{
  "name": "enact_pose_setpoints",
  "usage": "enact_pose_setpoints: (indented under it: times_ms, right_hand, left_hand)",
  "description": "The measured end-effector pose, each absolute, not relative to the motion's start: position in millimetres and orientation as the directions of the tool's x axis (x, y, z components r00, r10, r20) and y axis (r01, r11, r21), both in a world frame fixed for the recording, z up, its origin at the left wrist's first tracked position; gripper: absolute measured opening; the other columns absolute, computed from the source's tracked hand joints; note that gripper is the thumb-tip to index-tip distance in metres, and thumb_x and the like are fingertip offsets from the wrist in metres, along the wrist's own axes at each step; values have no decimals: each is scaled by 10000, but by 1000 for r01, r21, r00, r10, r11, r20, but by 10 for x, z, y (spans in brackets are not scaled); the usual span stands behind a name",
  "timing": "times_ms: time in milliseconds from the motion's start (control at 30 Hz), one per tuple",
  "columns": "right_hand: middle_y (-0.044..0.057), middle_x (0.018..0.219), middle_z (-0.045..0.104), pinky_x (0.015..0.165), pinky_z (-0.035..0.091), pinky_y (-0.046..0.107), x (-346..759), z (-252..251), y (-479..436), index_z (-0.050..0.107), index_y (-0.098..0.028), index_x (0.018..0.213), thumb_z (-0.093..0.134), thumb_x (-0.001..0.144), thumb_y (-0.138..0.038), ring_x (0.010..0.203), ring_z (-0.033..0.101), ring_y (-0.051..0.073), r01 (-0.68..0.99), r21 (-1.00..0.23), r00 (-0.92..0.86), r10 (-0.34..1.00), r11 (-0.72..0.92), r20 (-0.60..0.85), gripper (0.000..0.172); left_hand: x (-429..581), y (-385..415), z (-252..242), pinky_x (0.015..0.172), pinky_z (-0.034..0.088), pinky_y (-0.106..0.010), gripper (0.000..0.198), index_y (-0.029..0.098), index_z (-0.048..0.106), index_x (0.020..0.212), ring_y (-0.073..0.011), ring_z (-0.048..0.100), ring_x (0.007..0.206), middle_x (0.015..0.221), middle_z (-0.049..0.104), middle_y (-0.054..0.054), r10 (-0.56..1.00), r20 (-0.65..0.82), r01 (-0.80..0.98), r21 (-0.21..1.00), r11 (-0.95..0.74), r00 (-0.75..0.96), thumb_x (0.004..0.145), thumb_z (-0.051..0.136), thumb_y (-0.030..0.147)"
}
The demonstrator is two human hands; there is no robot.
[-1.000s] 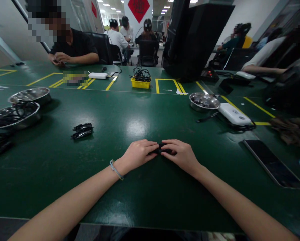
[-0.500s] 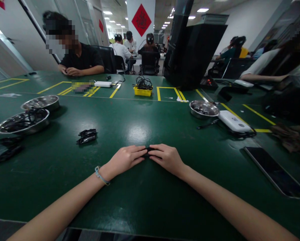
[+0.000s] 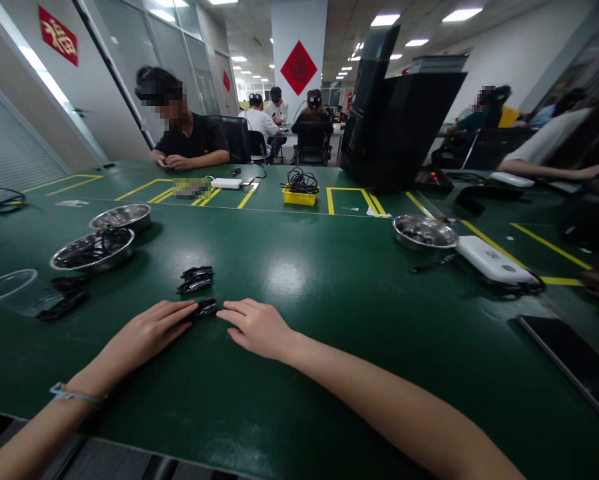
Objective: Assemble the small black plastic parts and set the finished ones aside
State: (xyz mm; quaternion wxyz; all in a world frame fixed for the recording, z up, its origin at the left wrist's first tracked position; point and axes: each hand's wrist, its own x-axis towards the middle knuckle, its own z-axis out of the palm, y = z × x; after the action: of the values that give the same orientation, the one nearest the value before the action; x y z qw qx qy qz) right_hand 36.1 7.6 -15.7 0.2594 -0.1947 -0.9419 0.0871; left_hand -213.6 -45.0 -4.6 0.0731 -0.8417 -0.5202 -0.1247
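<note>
A small shiny black packet (image 3: 208,307) lies on the green table, left of centre. My left hand (image 3: 152,330) has its fingertips over the packet's left end, the fingers pressed close together. At the opposite end, the fingers of my right hand (image 3: 257,327) are stretched out and a little apart, their tips right by the packet; I cannot tell whether they touch it. Just beyond it, two similar black packets (image 3: 195,279) lie side by side. What the packet contains cannot be made out.
At left are a steel bowl of black cables (image 3: 92,252), another steel bowl (image 3: 122,217) and a clear plastic cup (image 3: 17,293). Rightward stand a steel bowl (image 3: 424,235), a white power bank (image 3: 492,260) and a phone (image 3: 569,363). A yellow cable box (image 3: 300,196) sits farther back.
Both hands have moved left with the black packet, bringing it close in front of the two others. My right hand's fingers have drawn slightly off it. The view has turned left.
</note>
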Motion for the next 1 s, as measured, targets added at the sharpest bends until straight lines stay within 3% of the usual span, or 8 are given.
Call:
enact_pose_setpoints:
  times_ms: [133, 300, 433, 567, 767, 867, 1000]
  right_hand:
    - [80, 1192, 532, 892, 400, 280, 682, -129, 11, 503, -138, 1157, 406, 834, -158, 1039, 486, 145, 284, -307, -807, 400, 908, 434, 338]
    - [70, 1159, 555, 899, 404, 295, 1187, -85, -73, 501, -145, 1164, 418, 803, -101, 1045, 492, 145, 321, -360, -808, 452, 876, 378, 373]
    - [59, 1120, 577, 905, 416, 324, 1534, -64, -98, 519, -169, 1141, 450, 781, -92, 1037, 505, 149, 398, -411, -761, 545, 820, 352, 375]
    - [55, 1088, 594, 879, 441, 334, 1767, -84, -94, 541, -183, 1108, 471, 763, -79, 1006, 529, 154, 428, -435, -720, 590, 792, 366, 368]
    - [45, 933, 640, 742, 488, 293, 1917, -96, -37, 616, -193, 889, 461, 778, -105, 854, 583, 142, 390, -498, -547, 630, 775, 551, 210]
    - [59, 1014, 609, 713, 489, 296, 1986, -74, 21, 606, -197, 952, 513, 770, -175, 864, 572, 158, 504, -570, -420, 761, 649, 495, 205]
    - [76, 990, 604, 629, 485, 291, 2102, -59, 90, 552, -184, 1096, 609, 721, -300, 749, 567, 154, 603, -626, -357, 869, 494, 342, 396]
  left_hand:
    - [-2246, -435, 41, 839, 447, -371, 436, 188, 490, 1184, -234, 548, 951, 1098, 565, -82, 916, 212, 939, -35, -341, 341, 821, 410, 416]
    - [-2174, -216, 149, 952, 346, -402, 625, 129, 323, 1304, -268, 431, 1113, 1262, 431, -121, 966, 188, 983, -63, -170, 179, 811, 396, 505]
    - [-2094, 83, 151, 980, 310, -419, 580, 89, 414, 1247, -283, 356, 1195, 1287, 421, -140, 988, 100, 993, -35, -114, 117, 868, 259, 499]
    - [-1840, 289, 110, 950, 348, -426, 616, 78, 454, 1218, -288, 392, 1172, 1262, 451, -148, 980, 70, 983, -2, -185, 185, 853, 270, 538]
    - [-896, 268, 121, 945, 354, -437, 584, 112, 439, 1235, -279, 389, 1162, 1275, 435, -144, 887, 121, 887, 75, -456, 445, 846, 321, 531]
    - [-398, 142, 109, 953, 350, -419, 587, 132, 415, 1252, -270, 384, 1153, 1272, 433, -130, 802, 151, 798, 99, -594, 578, 828, 371, 535]
    - [41, 6, 60, 940, 361, -424, 560, 137, 425, 1236, -281, 393, 1119, 1251, 437, -127, 720, 201, 715, 110, -691, 664, 802, 468, 488]
